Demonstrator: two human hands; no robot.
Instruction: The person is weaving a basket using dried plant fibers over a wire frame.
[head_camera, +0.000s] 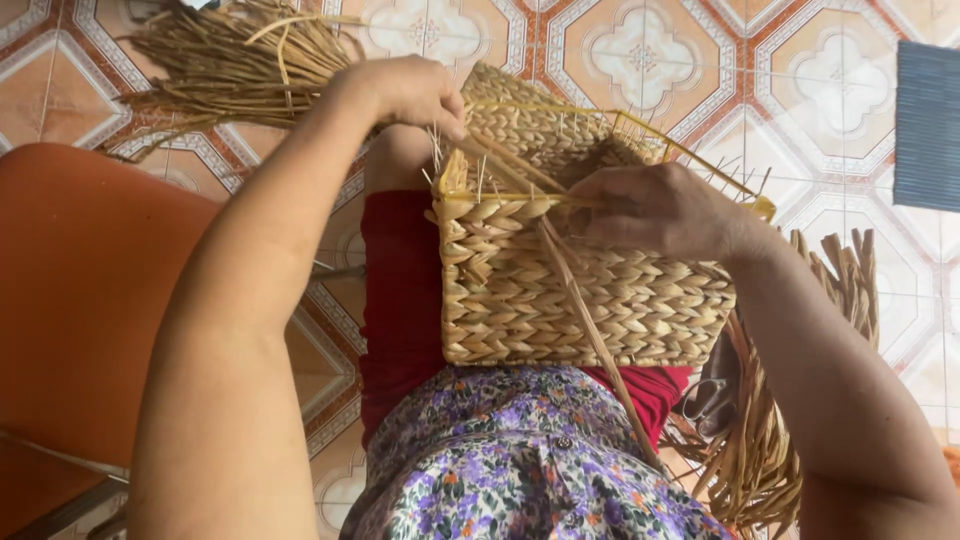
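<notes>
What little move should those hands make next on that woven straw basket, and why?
Probably the right hand pulls the loose straw strand snug through the rectangular woven straw basket's rim, since it trails slack toward the lap while the left hand steadies the far corner.

Both bare forearms are reaching away from the body, converging toward the middle. The left hand is curling at the far left, knuckles up, its grip pinching closed with fingertips pointing down. The right hand is bending inward at the wrist, fingers clenching shut, slightly nearer.
</notes>
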